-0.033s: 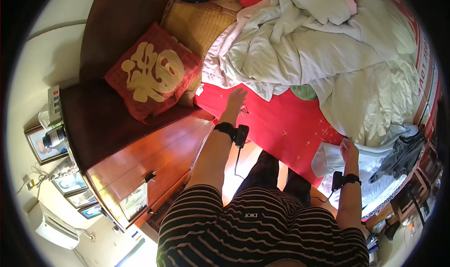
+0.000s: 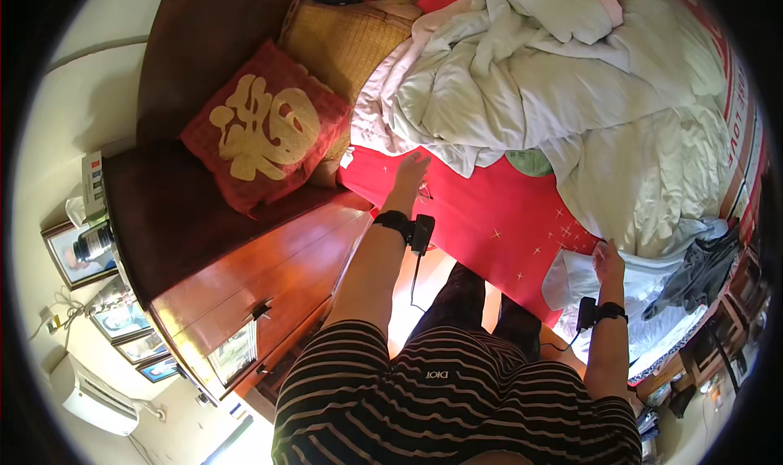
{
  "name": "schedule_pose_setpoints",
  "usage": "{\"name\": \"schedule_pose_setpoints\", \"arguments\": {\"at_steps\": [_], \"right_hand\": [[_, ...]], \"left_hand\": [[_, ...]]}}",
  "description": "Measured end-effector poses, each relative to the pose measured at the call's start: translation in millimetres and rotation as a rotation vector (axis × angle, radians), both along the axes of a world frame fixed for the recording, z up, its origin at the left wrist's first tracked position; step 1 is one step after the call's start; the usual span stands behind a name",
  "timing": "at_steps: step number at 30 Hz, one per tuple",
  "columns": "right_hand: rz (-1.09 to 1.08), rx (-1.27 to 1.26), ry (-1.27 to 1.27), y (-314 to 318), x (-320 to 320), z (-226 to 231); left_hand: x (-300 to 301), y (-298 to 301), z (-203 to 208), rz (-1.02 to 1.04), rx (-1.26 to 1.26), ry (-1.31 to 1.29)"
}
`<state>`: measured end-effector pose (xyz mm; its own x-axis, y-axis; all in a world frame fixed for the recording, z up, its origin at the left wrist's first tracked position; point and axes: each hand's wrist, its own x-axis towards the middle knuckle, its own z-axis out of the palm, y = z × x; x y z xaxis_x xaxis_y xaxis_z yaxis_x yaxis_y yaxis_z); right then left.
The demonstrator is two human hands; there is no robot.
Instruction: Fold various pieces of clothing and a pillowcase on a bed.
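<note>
One red sheet (image 2: 481,212), long axis 10-to-4 o'clock, lying 4 o'clock of left hand (image 2: 412,171) (nearer), 9 o'clock of right hand (image 2: 608,263). Two hands, fingers curled; can't tell if either grip is clamped. One cushion (image 2: 265,130), 10 o'clock of sheet; one bedding heap (image 2: 522,90), 1 o'clock.

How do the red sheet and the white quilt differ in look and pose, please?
The red sheet lies mostly smooth, while the white quilt is heaped in folds. The red sheet carries small pale star marks; the white quilt looks plain. Both are cloth.
</note>
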<state>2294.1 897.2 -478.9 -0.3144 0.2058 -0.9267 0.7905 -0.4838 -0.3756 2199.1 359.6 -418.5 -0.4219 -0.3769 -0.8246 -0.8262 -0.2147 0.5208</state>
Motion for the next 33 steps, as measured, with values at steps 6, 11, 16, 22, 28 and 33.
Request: {"name": "schedule_pose_setpoints", "arguments": {"at_steps": [6, 11, 16, 22, 28, 33], "right_hand": [[-0.210, 0.000, -0.032, -22, -19, -4], [-0.118, 0.038, -0.051, -1, -10, -12], [-0.272, 0.070, 0.085, 9, 1, -29], [-0.331, -0.005, 0.067, -9, -15, 2], [-0.435, -0.168, 0.523, 52, -50, 97], [-0.247, -0.176, 1.177, 70, -197, 270]], "left_hand": [[-23, -7, -24, 0.244, 0.165, -0.027], [-37, 3, -22, 0.332, 0.309, 0.026], [-41, 10, -25, 0.248, 0.239, 0.016], [-38, -22, 0, 0.037, 0.081, -0.104], [-90, -44, 83, -0.375, -0.195, 0.107], [-204, -202, 294, -0.580, -1.139, 0.537]]}}
